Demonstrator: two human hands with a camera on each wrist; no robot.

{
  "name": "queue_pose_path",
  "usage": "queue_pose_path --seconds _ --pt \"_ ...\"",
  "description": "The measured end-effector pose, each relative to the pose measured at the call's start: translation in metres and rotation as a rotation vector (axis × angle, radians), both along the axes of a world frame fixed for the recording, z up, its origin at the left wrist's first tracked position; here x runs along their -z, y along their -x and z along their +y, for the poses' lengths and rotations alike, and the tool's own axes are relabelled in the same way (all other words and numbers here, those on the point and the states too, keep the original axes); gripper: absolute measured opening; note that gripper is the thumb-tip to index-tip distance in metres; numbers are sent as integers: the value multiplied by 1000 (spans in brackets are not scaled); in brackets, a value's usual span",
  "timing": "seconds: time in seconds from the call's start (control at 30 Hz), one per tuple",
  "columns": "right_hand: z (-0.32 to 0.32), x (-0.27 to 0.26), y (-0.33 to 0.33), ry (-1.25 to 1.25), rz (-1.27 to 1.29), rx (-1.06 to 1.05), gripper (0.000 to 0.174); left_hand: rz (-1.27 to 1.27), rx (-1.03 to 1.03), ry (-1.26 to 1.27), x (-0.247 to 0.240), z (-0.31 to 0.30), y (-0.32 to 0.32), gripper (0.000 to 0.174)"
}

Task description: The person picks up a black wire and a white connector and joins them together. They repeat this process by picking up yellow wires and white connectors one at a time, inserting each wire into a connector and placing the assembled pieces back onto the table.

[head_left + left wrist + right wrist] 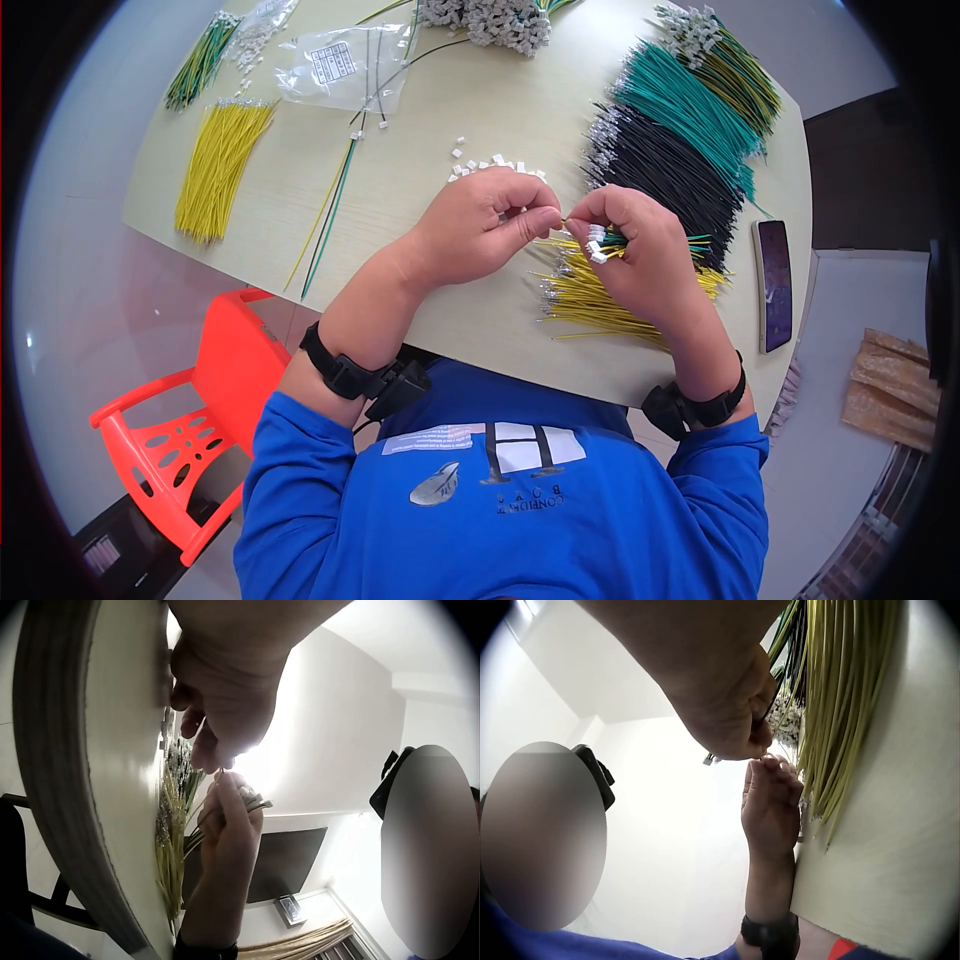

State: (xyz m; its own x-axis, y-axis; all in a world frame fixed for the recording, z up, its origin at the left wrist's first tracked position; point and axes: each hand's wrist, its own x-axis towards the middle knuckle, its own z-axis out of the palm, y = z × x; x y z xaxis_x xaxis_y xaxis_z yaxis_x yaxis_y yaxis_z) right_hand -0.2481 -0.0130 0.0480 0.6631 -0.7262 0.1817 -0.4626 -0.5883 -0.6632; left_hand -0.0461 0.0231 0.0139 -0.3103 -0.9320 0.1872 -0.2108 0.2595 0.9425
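Observation:
My left hand (490, 222) has thumb and forefinger pinched together over the table, around a small piece mostly hidden by the fingertips. Directly opposite, fingertips almost meeting it, my right hand (640, 245) pinches a thin yellow wire (564, 222) near its end. Several green and yellow wires with white plastic connectors (597, 243) are also tucked in the right palm. In the left wrist view the connectors (259, 801) stick out beside the right thumb. Below the right hand lies a bundle of yellow wires (590, 300) with metal terminals.
Loose white connectors (500, 163) lie beyond the left hand. Black wires (670, 160) and green wires (690, 100) are bundled at the right, near a phone (773, 285). More yellow wires (220, 170) and a plastic bag (340, 68) lie left. A red chair (240, 360) stands by the table.

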Motion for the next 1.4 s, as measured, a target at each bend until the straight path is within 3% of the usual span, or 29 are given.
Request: queue_pose_path --seconds 0.1,0.27,0.9,1.17,1.3,1.4 --pt "0 3 -1 63 -71 -17 8 -76 0 44 1 -2 0 6" --pt "-1 3 -3 -20 -111 -7 9 -26 -6 170 4 -3 1 5" --pt "3 11 -7 77 -191 -27 11 -84 -76 280 5 -3 5 7" --pt "3 1 -9 62 -86 47 10 -103 -57 164 0 -3 4 9" --pt "0 -8 -7 144 -87 71 10 29 -138 127 5 -3 7 10" --pt "-13 -21 2 208 -81 147 11 228 -143 -43 6 -2 7 12"
